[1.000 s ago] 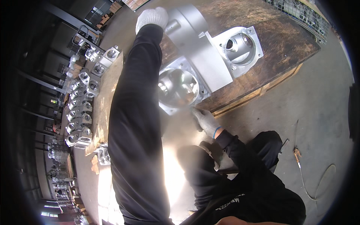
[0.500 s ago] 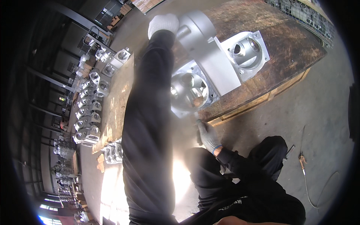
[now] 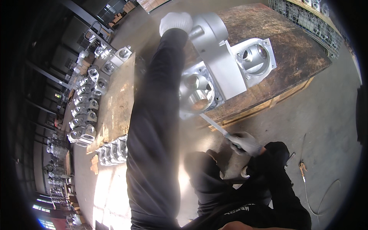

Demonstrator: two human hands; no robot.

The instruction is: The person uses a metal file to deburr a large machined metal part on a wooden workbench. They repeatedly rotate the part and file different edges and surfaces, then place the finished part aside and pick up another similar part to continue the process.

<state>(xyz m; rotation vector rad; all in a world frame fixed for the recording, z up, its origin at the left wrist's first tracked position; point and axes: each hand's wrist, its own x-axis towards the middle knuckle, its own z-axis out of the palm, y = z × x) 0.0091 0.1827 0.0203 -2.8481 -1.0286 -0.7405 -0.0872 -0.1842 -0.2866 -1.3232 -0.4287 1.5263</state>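
And here's the big silver casting (image 3: 224, 67), lying on the wooden bench (image 3: 293, 50), its near flange by the edge, presumably for easy reach. The gloved left hand (image 3: 175, 23) is up at its far end, perhaps steadying it; fingers hidden, can't tell their grip. The right hand (image 3: 244, 143) is wrapped round a flat metal tool (image 3: 214, 125), angled toward the flange. Over there, a wire crate (image 3: 301, 27) holds metal parts.
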